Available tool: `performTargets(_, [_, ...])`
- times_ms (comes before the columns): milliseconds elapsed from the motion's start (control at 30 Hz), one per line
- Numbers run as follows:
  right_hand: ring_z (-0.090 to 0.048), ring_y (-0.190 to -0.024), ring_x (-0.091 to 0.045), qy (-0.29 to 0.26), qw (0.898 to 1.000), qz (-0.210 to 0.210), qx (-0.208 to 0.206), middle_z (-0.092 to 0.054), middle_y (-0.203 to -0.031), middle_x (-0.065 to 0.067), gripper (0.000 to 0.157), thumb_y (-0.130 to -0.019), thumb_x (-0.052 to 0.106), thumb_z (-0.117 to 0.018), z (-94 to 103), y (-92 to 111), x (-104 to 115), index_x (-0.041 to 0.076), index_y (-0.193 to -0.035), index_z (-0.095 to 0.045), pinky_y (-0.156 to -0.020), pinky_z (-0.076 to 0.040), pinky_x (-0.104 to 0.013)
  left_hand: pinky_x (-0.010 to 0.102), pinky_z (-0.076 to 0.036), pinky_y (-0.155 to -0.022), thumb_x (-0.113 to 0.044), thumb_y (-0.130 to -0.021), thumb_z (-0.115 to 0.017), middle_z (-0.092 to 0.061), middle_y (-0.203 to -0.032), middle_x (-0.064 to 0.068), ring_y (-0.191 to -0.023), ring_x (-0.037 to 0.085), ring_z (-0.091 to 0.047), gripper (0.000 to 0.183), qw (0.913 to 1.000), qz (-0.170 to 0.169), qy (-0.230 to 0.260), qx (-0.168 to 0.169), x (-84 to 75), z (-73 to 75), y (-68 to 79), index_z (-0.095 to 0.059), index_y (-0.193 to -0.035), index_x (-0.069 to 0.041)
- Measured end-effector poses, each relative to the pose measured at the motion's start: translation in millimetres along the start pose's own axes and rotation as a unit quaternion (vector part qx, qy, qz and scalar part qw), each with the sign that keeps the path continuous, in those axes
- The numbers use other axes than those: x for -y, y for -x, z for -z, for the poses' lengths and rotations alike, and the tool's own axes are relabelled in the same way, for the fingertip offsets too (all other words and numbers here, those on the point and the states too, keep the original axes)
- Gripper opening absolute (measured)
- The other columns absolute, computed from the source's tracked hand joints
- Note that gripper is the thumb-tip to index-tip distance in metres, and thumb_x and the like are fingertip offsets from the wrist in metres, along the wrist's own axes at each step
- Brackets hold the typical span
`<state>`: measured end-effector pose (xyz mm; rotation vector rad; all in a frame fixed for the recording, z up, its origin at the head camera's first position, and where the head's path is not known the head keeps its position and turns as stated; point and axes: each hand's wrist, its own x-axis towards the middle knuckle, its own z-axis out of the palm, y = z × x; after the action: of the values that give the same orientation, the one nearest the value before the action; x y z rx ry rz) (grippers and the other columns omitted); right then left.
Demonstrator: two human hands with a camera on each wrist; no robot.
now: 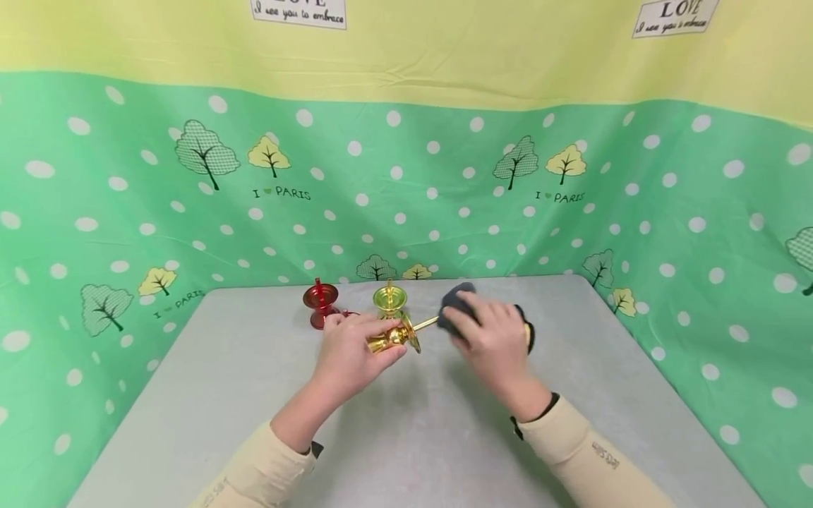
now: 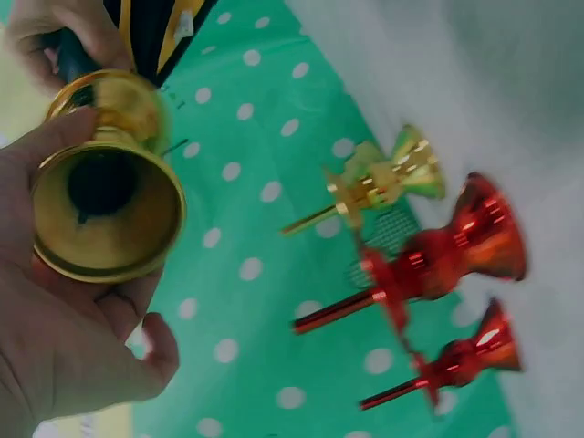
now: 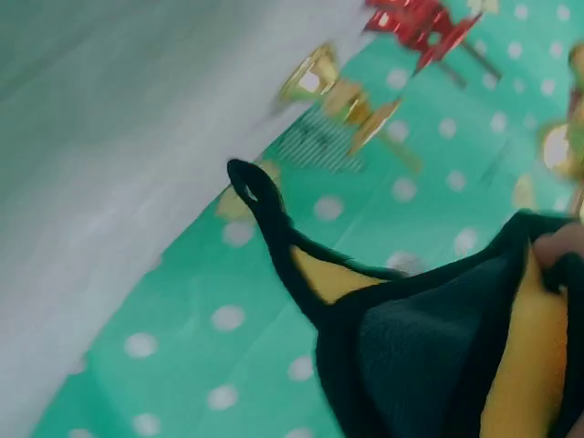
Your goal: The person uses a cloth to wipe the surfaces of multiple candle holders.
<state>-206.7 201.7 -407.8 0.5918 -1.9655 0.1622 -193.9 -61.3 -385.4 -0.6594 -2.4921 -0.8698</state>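
Observation:
Above the table my left hand (image 1: 349, 353) grips a shiny gold candlestick (image 1: 396, 336) by its stem, tilted so that its thin spike points up to the right. The left wrist view looks into the hollow flared base (image 2: 157, 219). My right hand (image 1: 498, 346) holds a dark grey cloth (image 1: 456, 310) bunched at the end of the spike. Yellow panels, black edging and a hanging loop (image 3: 255, 187) show on this cloth in the right wrist view. Part of the spike's tip is hidden behind the cloth.
Behind the hands a second gold candlestick (image 1: 389, 298) stands at the table's far edge. A red candlestick (image 1: 320, 300) is left of it, and the left wrist view shows another, smaller-looking red candlestick (image 2: 456, 360). Green dotted fabric (image 1: 406, 190) hangs around the grey table (image 1: 254, 381).

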Motion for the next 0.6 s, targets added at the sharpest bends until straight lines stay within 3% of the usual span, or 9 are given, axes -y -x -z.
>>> performTargets(67, [-0.077,-0.098,-0.039,-0.027,0.996,-0.079,0.028,-0.078,-0.123,-0.015,0.036,-0.078,0.020,-0.095,1.9,3,-14,0.015,-0.111,-0.083,-0.079,-0.062,-0.056,0.036,-0.052,-0.094,-0.027,-0.083,-0.094,-0.082,-0.108,0.003,-0.091,0.018,-0.075,0.044,0.9938,0.060,0.092,0.016,2.5,-1.5,1.2,-0.082,-0.124,-0.018])
performTargets(133, [-0.076,-0.105,-0.038,-0.104,0.975,-0.183,0.076,-0.077,-0.126,-0.014,0.035,-0.081,0.019,-0.094,7.4,5,-25,0.013,-0.114,-0.083,-0.084,-0.062,-0.056,0.026,-0.059,-0.088,-0.024,-0.086,-0.091,-0.082,-0.111,0.005,-0.092,0.016,-0.076,0.046,0.9733,0.118,0.195,0.027,4.4,-3.6,2.0,-0.079,-0.129,-0.014])
performTargets(167, [-0.076,-0.107,-0.037,-0.155,0.954,-0.237,0.099,-0.077,-0.127,-0.014,0.036,-0.083,0.021,-0.094,11.0,6,-29,0.012,-0.116,-0.083,-0.085,-0.063,-0.054,0.024,-0.061,-0.084,-0.022,-0.088,-0.090,-0.081,-0.113,0.006,-0.095,0.016,-0.076,0.046,0.9592,0.144,0.241,0.031,5.1,-4.8,2.2,-0.077,-0.131,-0.012])
performTargets(233, [-0.076,-0.111,-0.033,-0.254,0.899,-0.327,0.140,-0.077,-0.130,-0.012,0.037,-0.088,0.025,-0.091,18.7,6,-32,0.013,-0.121,-0.081,-0.086,-0.065,-0.046,0.022,-0.062,-0.083,-0.020,-0.090,-0.088,-0.079,-0.115,0.010,-0.100,0.017,-0.076,0.047,0.9347,0.181,0.304,0.031,5.6,-6.9,2.1,-0.074,-0.135,-0.010])
performTargets(300, [-0.075,-0.115,-0.030,-0.330,0.847,-0.379,0.172,-0.075,-0.136,-0.010,0.037,-0.092,0.030,-0.087,26.1,4,-30,0.016,-0.125,-0.079,-0.085,-0.065,-0.035,0.020,-0.061,-0.087,-0.018,-0.091,-0.087,-0.078,-0.116,0.012,-0.104,0.019,-0.074,0.048,0.9225,0.196,0.331,0.026,6.2,-9.8,1.9,-0.072,-0.136,-0.008])
performTargets(367, [-0.074,-0.118,-0.030,-0.378,0.819,-0.388,0.189,-0.073,-0.138,-0.009,0.037,-0.093,0.031,-0.086,31.7,0,-24,0.017,-0.126,-0.079,-0.085,-0.064,-0.028,0.019,-0.060,-0.087,-0.017,-0.091,-0.087,-0.077,-0.115,0.013,-0.106,0.020,-0.073,0.048,0.9187,0.203,0.338,0.021,6.2,-12.5,1.8,-0.072,-0.136,-0.009])
performTargets(400, [-0.073,-0.121,-0.030,-0.394,0.815,-0.379,0.192,-0.072,-0.140,-0.009,0.036,-0.092,0.030,-0.087,33.7,-3,-19,0.017,-0.125,-0.079,-0.086,-0.063,-0.025,0.019,-0.060,-0.087,-0.016,-0.091,-0.087,-0.077,-0.115,0.013,-0.106,0.021,-0.073,0.048,0.9184,0.204,0.339,0.018,6.2,-14.2,1.9,-0.072,-0.136,-0.008])
performTargets(467, [-0.070,-0.126,-0.030,-0.414,0.820,-0.348,0.188,-0.072,-0.140,-0.008,0.032,-0.092,0.025,-0.087,35.9,-9,-10,0.017,-0.122,-0.080,-0.089,-0.062,-0.023,0.019,-0.060,-0.086,-0.017,-0.090,-0.088,-0.077,-0.116,0.013,-0.106,0.021,-0.073,0.050,0.9196,0.203,0.336,0.013,6.3,-18.1,3.1,-0.072,-0.136,-0.007])
performTargets(600, [-0.069,-0.127,-0.028,-0.416,0.853,-0.264,0.170,-0.073,-0.137,-0.006,0.030,-0.088,0.017,-0.090,34.7,-17,8,0.017,-0.117,-0.083,-0.096,-0.059,-0.026,0.022,-0.062,-0.083,-0.016,-0.089,-0.088,-0.077,-0.118,0.012,-0.105,0.022,-0.074,0.052,0.9233,0.195,0.331,0.005,4.9,-26.2,5.9,-0.071,-0.138,-0.009])
